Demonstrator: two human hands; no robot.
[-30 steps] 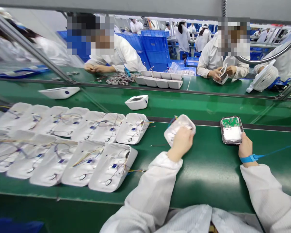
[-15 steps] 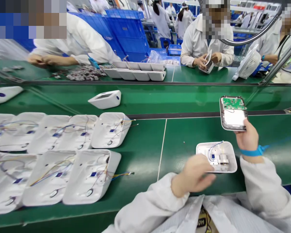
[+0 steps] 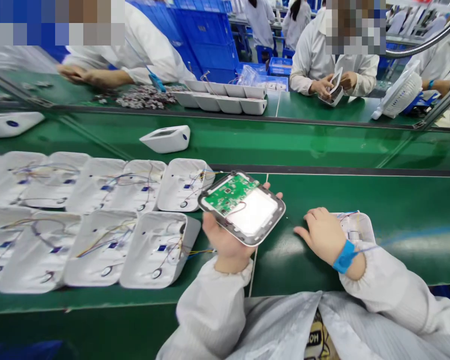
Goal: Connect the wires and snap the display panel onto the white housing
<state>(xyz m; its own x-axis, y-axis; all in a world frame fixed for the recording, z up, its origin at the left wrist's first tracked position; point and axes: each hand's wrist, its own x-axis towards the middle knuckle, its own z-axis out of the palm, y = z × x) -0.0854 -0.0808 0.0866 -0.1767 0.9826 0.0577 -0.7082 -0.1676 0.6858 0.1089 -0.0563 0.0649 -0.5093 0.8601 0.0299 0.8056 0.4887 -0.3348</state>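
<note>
My left hand (image 3: 225, 245) is closed on the lower edge of a grey-framed front panel (image 3: 243, 207) and holds it tilted above the green table (image 3: 397, 220). The panel carries a green circuit board and a white screen back. My right hand (image 3: 322, 235), with a blue wrist strap, lies palm down, its fingers stretched left onto the table. It covers the left end of a white open shell (image 3: 358, 227) with thin wires inside.
Two rows of white open shells with coloured wires (image 3: 97, 220) fill the table's left. A closed white unit (image 3: 167, 138) sits on the belt beyond. Across it, other people work beside a row of shells (image 3: 225, 97) and a white fan (image 3: 399, 95).
The panel has passed from my right hand to my left and now sits left of centre. My right hand has come down onto the single white shell, which my left hand had set down.
</note>
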